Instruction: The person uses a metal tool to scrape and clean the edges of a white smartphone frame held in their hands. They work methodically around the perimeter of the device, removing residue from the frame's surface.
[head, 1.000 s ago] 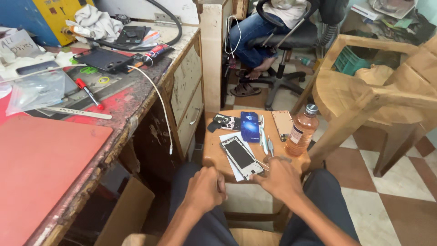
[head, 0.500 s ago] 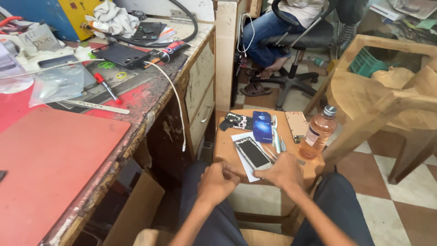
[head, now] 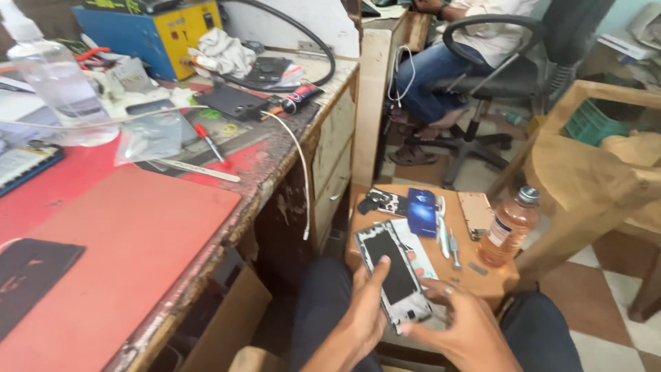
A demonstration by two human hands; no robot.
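My left hand [head: 361, 313] holds an opened smartphone [head: 392, 272] with a white frame and dark inside, thumb resting on its face. My right hand [head: 461, 327] touches the phone's lower right corner, fingers curled near its end. Both hands hover over my lap at the near edge of a small wooden stool [head: 499, 279]. On the stool lie a blue phone part [head: 421, 211], a dark circuit piece [head: 382, 202], tweezers [head: 453, 246], a tan phone back [head: 475, 213] and a plastic bottle of orange liquid [head: 506, 227].
A workbench with a red mat [head: 117, 255] fills the left, holding a screwdriver [head: 210, 145], a clear bottle [head: 58, 86], a black phone [head: 31, 275], a white cable [head: 296, 165] and a blue-yellow machine [head: 158, 34]. Another person sits on an office chair [head: 482, 62] behind. A wooden chair [head: 592, 172] stands right.
The phone has been lifted off the stool into my hands, closer to me. My view has swung left, showing more of the workbench.
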